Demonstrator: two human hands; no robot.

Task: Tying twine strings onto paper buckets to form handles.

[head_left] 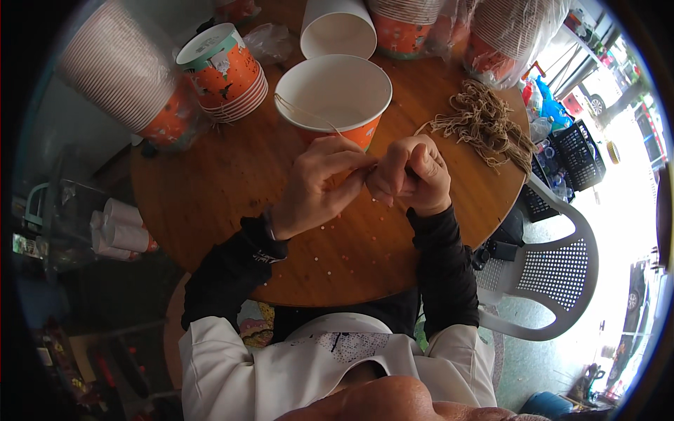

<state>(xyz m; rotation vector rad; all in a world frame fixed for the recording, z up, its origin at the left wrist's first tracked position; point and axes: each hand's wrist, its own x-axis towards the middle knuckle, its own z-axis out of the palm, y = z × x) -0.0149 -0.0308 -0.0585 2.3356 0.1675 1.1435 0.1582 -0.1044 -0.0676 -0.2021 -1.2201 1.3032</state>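
Yeah, both your left hand [319,186] and right hand [413,175] are pinching closed, seemingly on string [309,114], though I'm not seeing the grip itself. It's trailing over the paper tub [344,88] just beyond, so if it's snagging the rim, a tug could be tipping it.

Beyond my left hand [316,184], a round white-and-orange paper tub [351,88] is looking smooth; rightward, tangled tan string [484,116] is looking rough.
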